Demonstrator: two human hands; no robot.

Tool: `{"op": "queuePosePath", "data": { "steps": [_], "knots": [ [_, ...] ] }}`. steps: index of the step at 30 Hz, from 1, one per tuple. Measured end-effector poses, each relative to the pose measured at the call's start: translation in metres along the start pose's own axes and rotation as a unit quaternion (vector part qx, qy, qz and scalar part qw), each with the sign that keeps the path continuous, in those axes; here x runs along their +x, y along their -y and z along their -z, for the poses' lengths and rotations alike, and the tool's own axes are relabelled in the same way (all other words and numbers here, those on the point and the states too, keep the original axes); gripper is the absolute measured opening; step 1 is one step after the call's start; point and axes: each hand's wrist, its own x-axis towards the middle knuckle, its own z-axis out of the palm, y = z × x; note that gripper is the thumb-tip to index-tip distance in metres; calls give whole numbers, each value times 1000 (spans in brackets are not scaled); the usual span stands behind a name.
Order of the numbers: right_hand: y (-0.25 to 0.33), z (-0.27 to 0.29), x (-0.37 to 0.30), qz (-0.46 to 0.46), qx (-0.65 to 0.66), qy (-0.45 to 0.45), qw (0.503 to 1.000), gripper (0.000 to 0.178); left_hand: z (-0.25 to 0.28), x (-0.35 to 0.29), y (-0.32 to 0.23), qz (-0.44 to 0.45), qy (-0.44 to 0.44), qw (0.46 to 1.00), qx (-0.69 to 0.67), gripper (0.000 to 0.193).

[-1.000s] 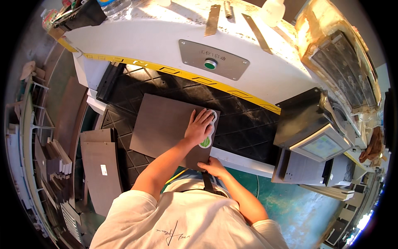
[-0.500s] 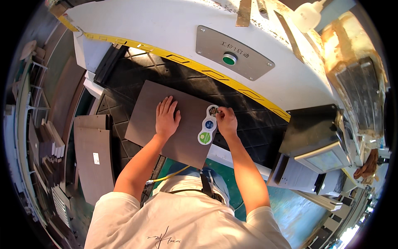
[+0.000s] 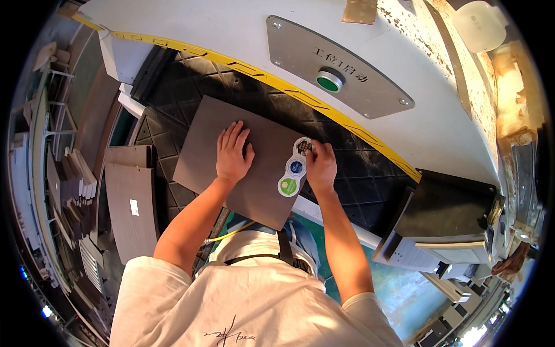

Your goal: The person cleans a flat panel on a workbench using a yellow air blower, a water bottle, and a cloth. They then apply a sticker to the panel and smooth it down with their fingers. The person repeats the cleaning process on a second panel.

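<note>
From where I stand, the dark brown board [image 3: 263, 173] lies mid-frame on the black, grooved worktop [image 3: 367, 194]. The left hand [image 3: 233, 155] rests flat on it, grip wide, fingers slightly spread. Right of centre, the right hand [image 3: 322, 168] curls its fingers at the upper end of the three-lobed label [image 3: 295, 167]; whether its grip pinches it, I can't tell.

The board [image 3: 263, 165] is plain grey-brown. Its three-lobed sticker [image 3: 296, 167] has a white border around a green circle, a blue circle and a dark patterned patch. Crossing lines pattern the black tabletop [image 3: 358, 185]. A yellow strip [image 3: 263, 77] with dark-outlined slanted boxes edges the white housing [image 3: 208, 23], whose silver-grey plate [image 3: 300, 61] carries a green button [image 3: 328, 85]. The cream shirt [image 3: 254, 295] bears a dark scrawl [image 3: 231, 333]; the hose [image 3: 231, 232] is yellow.
</note>
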Motion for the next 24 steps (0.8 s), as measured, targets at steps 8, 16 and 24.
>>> {"op": "queuePosePath", "data": {
  "steps": [8,16,24],
  "knots": [
    [3,2,7,-44,17,33,998,29,-2,1,4,-4,14,1000,-2,46],
    [7,8,7,-54,-3,34,998,28,-5,0,5,-9,20,1000,-11,48],
    [32,50,-22,-150,126,101,975,42,-5,-2,11,-4,2,999,-37,47]
  ]
}}
